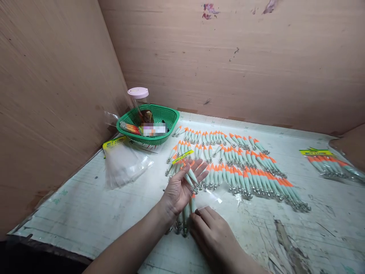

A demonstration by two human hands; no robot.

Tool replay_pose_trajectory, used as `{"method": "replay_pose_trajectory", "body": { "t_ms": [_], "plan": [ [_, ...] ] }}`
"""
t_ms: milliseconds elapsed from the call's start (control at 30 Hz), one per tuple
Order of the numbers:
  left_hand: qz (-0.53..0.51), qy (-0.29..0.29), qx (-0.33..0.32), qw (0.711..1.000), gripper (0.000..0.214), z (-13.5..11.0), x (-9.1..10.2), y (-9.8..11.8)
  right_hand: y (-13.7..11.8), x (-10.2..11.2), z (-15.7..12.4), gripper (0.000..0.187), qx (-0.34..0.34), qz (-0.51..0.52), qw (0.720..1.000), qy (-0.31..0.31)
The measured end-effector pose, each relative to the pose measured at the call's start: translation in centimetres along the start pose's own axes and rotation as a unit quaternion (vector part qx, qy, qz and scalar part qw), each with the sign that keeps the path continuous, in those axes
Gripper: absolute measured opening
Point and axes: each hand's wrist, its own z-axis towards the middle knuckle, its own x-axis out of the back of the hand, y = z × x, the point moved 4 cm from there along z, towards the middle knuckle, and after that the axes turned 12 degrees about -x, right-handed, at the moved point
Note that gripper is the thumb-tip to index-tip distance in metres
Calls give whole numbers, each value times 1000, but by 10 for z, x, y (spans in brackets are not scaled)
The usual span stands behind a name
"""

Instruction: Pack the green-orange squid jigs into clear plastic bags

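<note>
My left hand (182,186), palm up with fingers stretched, holds a clear plastic bag under its thumb. The bag has a yellow header (182,156); fishing lures (191,178) with orange tips, pale green bodies and metal hooks lie in it across my palm. Its clear plastic (210,199) spreads to the right, above my right hand. My right hand (213,230) is closed low on the table, its fingertips partly hidden beside a few loose lures (186,217). Whether it grips a lure or the bag's edge, I cannot tell.
Rows of matching lures (228,175) cover the table's middle. A stack of bags (122,163) lies at left, below a green basket (162,110) holding a pink-lidded cup (138,93). A filled lure pack (327,163) lies at right. Cardboard walls (228,57) surround the table.
</note>
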Motion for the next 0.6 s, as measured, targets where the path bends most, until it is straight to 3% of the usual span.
{"method": "replay_pose_trajectory", "body": {
  "t_ms": [100,300,500,600],
  "plan": [
    [0,15,10,1000,17,0,0,2,4,1,-1,18,-32,17,999,-11],
    [39,38,18,998,21,-1,2,6,25,34,-14,17,-119,142,979,-81],
    [50,33,9,998,21,-2,0,7,29,40,-25,19,-87,143,978,-122],
    [60,47,9,997,18,-1,3,4,18,67,-25,5,-90,175,971,-137]
  ]
}}
